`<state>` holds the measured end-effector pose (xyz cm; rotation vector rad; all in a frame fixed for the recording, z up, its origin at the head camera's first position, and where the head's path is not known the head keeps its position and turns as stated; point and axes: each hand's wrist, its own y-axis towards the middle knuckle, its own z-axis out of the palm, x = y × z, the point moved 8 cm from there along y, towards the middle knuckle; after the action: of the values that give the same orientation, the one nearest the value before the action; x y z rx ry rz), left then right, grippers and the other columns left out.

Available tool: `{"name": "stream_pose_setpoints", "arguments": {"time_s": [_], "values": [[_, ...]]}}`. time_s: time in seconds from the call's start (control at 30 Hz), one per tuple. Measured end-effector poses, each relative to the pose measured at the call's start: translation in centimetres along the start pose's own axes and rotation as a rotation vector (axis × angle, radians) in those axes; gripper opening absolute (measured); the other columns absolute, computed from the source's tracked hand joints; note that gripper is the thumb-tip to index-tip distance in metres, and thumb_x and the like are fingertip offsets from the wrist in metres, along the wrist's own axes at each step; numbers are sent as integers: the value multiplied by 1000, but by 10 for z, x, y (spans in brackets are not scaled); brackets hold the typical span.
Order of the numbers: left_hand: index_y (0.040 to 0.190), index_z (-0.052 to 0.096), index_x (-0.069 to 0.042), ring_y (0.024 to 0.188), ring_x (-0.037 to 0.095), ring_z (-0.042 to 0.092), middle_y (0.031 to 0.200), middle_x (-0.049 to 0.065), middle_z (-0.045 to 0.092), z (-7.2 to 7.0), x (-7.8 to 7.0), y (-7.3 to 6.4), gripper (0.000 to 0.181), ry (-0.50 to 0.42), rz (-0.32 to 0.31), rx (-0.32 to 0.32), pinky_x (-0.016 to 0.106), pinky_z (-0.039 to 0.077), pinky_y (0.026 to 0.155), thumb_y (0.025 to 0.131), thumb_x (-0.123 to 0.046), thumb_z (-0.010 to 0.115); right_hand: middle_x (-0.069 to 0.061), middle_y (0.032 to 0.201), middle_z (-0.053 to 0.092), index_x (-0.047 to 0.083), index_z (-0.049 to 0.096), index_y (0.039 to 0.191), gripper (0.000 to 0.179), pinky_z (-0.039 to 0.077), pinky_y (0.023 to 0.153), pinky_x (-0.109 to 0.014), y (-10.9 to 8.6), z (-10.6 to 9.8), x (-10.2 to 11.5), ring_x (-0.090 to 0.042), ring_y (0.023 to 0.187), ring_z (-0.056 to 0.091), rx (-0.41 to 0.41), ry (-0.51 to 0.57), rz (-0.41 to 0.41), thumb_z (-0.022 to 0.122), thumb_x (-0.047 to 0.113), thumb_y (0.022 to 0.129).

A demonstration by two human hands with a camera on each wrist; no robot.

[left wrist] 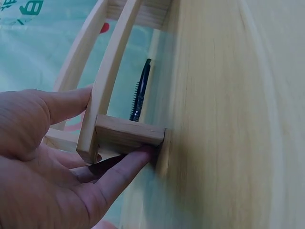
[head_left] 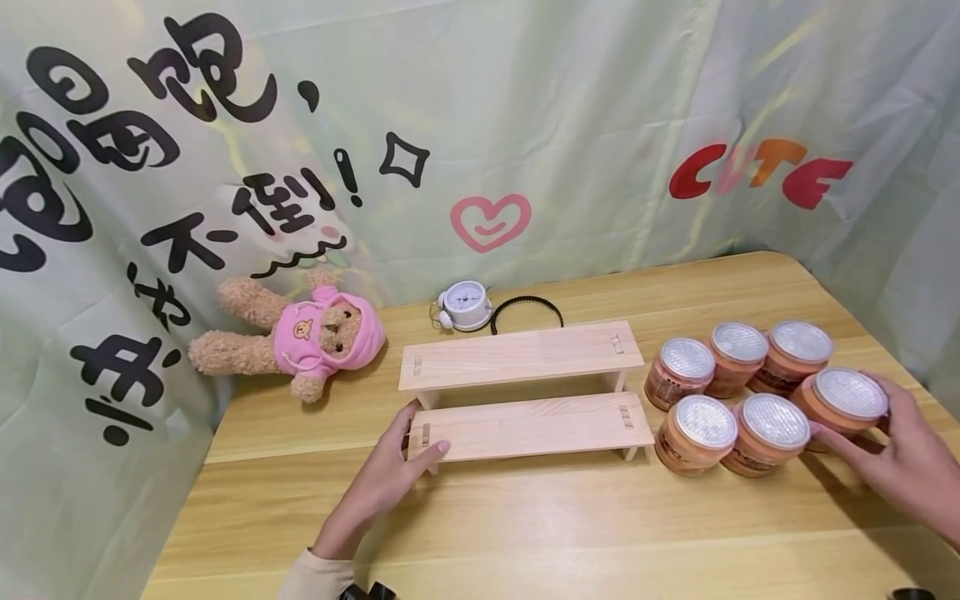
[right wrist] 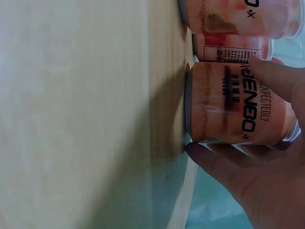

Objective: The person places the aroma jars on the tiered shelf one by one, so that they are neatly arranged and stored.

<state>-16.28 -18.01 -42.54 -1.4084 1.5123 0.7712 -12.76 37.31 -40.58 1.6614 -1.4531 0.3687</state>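
A low two-tier wooden stand has a rear shelf (head_left: 521,357) above and behind its front shelf (head_left: 528,429). My left hand (head_left: 393,458) holds the front shelf's left end, thumb on the top and fingers round the end piece (left wrist: 128,131). To the right of the stand, several orange jars with silvery textured lids stand upright in two rows. My right hand (head_left: 900,450) grips the front row's rightmost jar (head_left: 840,404), thumb on the near side. In the right wrist view, black lettering covers that jar (right wrist: 224,102), and the fingers curl round its far side.
Behind the stand sit a white alarm clock (head_left: 467,305) and a black toothed hairband (head_left: 527,300). A plush bear in a pink hoodie (head_left: 300,337) lies at the back left. Printed cloth (head_left: 585,125) hangs along the back of the wooden table (head_left: 525,533).
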Motion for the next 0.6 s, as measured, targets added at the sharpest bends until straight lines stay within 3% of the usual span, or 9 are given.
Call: {"name": "stream_pose_setpoints", "arguments": {"time_s": [0.1, 0.2, 0.37, 0.6], "values": [[157, 31, -7, 127, 33, 54, 145, 19, 51, 0, 0, 0, 79, -8, 3, -5, 51, 44, 107, 93, -22, 75, 28, 112, 46, 22, 47, 126, 70, 37, 80, 3, -1, 1, -3, 21, 100, 45, 1, 41, 1, 77, -17, 77], [156, 32, -5, 127, 34, 54, 144, 19, 52, 1, -1, 2, 77, -9, 14, -1, 49, 45, 106, 94, -20, 75, 28, 110, 51, 32, 46, 123, 74, 40, 78, 2, 0, -1, -3, 20, 100, 48, -4, 75, -2, 76, -18, 77], [155, 34, -4, 125, 34, 55, 142, 20, 53, 2, -1, 3, 76, -1, 19, 0, 49, 46, 105, 93, -19, 75, 24, 106, 58, 30, 54, 118, 70, 45, 73, 0, 3, -7, 1, 15, 93, 55, -50, 134, -8, 75, -22, 76], [155, 34, -7, 121, 31, 57, 137, 17, 56, 1, 0, 2, 74, -18, -6, 6, 47, 47, 103, 94, -17, 74, 19, 111, 51, 31, 45, 127, 69, 44, 71, 0, 13, -30, 17, 12, 93, 52, -220, 146, 31, 71, -16, 83]]}}
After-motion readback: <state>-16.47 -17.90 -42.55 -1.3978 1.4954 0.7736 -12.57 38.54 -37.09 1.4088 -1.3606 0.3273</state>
